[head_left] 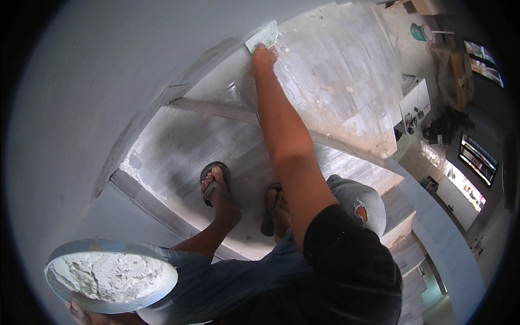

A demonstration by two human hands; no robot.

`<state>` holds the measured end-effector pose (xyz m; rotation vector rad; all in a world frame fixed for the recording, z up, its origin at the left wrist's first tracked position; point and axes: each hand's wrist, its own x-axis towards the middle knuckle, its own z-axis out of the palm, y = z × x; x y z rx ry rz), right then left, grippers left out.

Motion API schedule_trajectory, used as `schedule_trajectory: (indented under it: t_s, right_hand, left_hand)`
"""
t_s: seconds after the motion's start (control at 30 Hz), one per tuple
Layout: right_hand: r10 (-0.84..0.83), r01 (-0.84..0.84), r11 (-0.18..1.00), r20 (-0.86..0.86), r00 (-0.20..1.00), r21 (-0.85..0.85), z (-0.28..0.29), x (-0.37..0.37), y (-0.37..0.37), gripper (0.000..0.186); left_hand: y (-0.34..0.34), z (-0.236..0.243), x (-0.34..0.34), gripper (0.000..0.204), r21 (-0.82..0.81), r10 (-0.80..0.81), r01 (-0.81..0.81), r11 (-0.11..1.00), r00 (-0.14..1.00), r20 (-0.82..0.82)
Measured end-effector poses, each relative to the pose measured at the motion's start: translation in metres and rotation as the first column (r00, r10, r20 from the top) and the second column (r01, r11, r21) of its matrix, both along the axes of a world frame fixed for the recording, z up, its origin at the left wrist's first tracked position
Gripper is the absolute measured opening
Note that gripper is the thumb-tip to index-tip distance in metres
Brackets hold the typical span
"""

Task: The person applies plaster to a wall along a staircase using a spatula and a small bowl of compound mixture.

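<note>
My right arm reaches far forward, and the right hand [264, 57] is closed around a wide putty knife [263, 36]. Its pale blade is held at the foot of the grey wall [81, 130], where the wall meets the upper landing; whether the edge touches cannot be told. At the lower left, my left hand [84, 315] grips the underside of a round, light-blue-grey tub [81, 246], tilted toward me. Thick white putty [116, 276] with a rough, scooped surface fills it. Most of the left fingers are hidden under the tub.
I stand in sandals on a grey wood-look stair tread [244, 157], with a raised step edge [216, 110] ahead. A curved low wall [449, 233] runs along the right. Far below stand a green bucket [417, 32] and a white cabinet [416, 103].
</note>
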<state>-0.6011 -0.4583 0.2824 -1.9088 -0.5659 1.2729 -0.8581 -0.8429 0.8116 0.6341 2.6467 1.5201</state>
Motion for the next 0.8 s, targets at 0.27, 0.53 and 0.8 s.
schedule_trajectory:
  t_s: [0.27,0.53,0.8]
  right_hand:
    - [0.302,-0.318,0.948,0.26,0.917,0.018,0.03,-0.027,-0.063,0.049]
    - [0.016,-0.015,1.0,-0.101,0.995,0.012,0.045,0.01,-0.024,0.04]
    - [0.037,-0.033,0.999,-0.108,0.993,0.037,0.058,-0.012,-0.026,0.038]
  left_hand:
    - [0.021,-0.008,0.011,0.052,0.088,-0.02,0.016,0.996,0.998,0.051]
    - [0.015,0.0,-0.007,0.053,-0.02,-0.094,0.095,0.995,0.995,0.026]
    - [0.004,-0.003,-0.01,0.053,0.024,-0.019,0.018,1.0,1.0,0.016]
